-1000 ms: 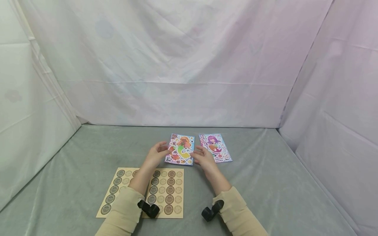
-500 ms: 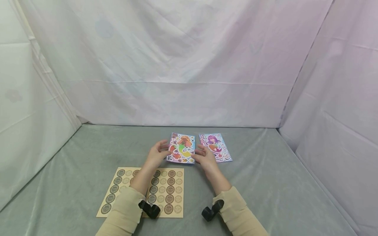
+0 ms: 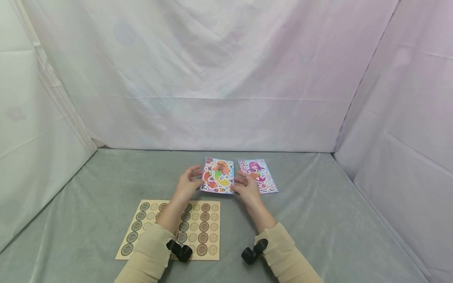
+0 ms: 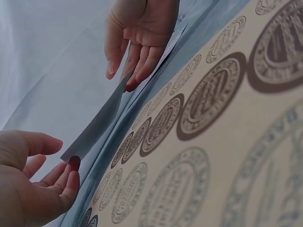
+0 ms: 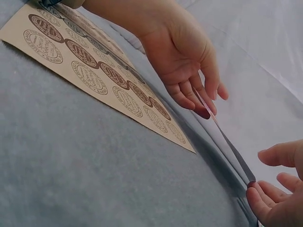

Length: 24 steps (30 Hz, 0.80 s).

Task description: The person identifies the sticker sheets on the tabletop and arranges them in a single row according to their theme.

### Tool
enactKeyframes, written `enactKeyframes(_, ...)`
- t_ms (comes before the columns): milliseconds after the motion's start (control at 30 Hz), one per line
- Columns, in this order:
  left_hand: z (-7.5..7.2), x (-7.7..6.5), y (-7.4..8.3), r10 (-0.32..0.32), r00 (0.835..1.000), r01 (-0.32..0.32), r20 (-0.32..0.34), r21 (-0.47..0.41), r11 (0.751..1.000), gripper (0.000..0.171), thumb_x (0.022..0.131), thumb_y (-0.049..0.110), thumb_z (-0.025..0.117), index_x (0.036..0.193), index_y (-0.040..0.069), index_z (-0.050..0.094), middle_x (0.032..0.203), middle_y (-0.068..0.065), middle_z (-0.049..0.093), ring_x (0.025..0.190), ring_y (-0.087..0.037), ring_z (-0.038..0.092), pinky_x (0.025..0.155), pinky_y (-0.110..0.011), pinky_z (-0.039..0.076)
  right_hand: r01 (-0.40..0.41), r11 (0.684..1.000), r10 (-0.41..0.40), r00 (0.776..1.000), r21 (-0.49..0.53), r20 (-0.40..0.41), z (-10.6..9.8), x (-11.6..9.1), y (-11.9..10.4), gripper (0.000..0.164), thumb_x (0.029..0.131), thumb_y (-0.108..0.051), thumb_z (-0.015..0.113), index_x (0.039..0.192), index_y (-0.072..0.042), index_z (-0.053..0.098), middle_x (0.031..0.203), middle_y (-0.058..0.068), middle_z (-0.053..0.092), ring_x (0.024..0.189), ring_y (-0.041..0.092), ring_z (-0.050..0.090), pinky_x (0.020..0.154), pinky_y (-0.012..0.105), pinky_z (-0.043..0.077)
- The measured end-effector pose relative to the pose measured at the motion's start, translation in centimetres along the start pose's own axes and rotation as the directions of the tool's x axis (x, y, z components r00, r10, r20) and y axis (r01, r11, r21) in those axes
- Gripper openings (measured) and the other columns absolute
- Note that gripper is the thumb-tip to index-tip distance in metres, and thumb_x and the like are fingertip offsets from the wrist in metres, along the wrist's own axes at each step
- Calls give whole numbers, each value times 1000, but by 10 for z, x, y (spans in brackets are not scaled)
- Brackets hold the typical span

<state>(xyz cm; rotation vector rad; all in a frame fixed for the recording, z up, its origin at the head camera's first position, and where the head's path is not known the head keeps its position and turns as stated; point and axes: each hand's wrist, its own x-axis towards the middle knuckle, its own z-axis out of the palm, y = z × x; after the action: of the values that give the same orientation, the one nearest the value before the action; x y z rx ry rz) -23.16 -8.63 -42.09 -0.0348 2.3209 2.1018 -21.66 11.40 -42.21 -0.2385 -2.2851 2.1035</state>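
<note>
A sticker sheet with an orange-haired mermaid (image 3: 219, 177) is held by its side edges between both hands. My left hand (image 3: 185, 185) holds its left edge, and my right hand (image 3: 248, 191) its right edge. In the left wrist view the sheet (image 4: 97, 127) appears edge-on, raised off the table, its grey back showing. Fingertips touch the sheet's ends, while the left thumb (image 4: 47, 143) and right thumb (image 5: 277, 155) sit above it. A second sticker sheet with a purple-haired mermaid (image 3: 267, 179) lies to the right, partly hidden by the right hand.
Tan sheets of round brown seal stickers (image 3: 209, 251) lie flat at front left, partly under the left forearm. Grey cloth (image 3: 336, 220) covers the table. White fabric curtains (image 3: 226, 98) enclose the back and sides.
The orange-haired mermaid sheet has shifted slightly away and to the right, its near edge rising, with both hands following. The purple-haired mermaid sheet and tan sheets stay put.
</note>
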Motion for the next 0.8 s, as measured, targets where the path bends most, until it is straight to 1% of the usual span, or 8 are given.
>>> enactKeyframes(233, 3, 1, 0, -3, 1000, 2, -22, -4, 1000, 62, 82, -9, 62, 140, 7, 46, 124, -17, 58, 97, -27, 62, 78, -28, 51, 0, 1000, 0, 999, -10, -36, 1, 0, 1, 61, 77, 11, 68, 134, 1, 50, 116, 17, 63, 106, 30, 61, 84, 35, 53)
enactKeyframes(333, 4, 1, 1, 5, 1000, -5, -14, -5, 1000, 63, 82, -10, 63, 140, 7, 45, 122, -17, 59, 94, -26, 63, 77, -28, 52, 3, 1000, -4, 998, -19, -55, 1, 0, 0, 61, 76, 11, 68, 133, -1, 52, 115, 15, 64, 105, 30, 60, 83, 35, 53)
enactKeyframes(500, 7, -1, 2, 31, 1000, -31, 0, -28, 999, 66, 80, -13, 62, 141, 4, 43, 126, -20, 55, 96, -28, 62, 78, -31, 53, 0, 999, -3, 996, -34, -86, 0, 0, -1, 61, 75, 12, 69, 132, -3, 54, 117, 15, 62, 105, 30, 59, 82, 35, 54)
enactKeyframes(667, 7, -1, 2, 35, 999, -34, 11, -55, 998, 69, 79, -14, 62, 142, 6, 42, 131, -21, 51, 97, -29, 61, 78, -30, 54, -2, 999, -1, 995, -34, -100, 0, 1, -1, 63, 74, 14, 69, 132, -5, 54, 122, 15, 59, 105, 29, 60, 81, 35, 54)
enactKeyframes(800, 7, -1, 2, 37, 999, -36, 16, -53, 998, 71, 79, -13, 62, 143, 7, 41, 133, -20, 51, 97, -29, 62, 79, -31, 54, 7, 1000, -10, 994, -27, -109, -1, 2, 0, 65, 72, 16, 69, 132, -3, 54, 123, 17, 58, 104, 30, 60, 80, 35, 54)
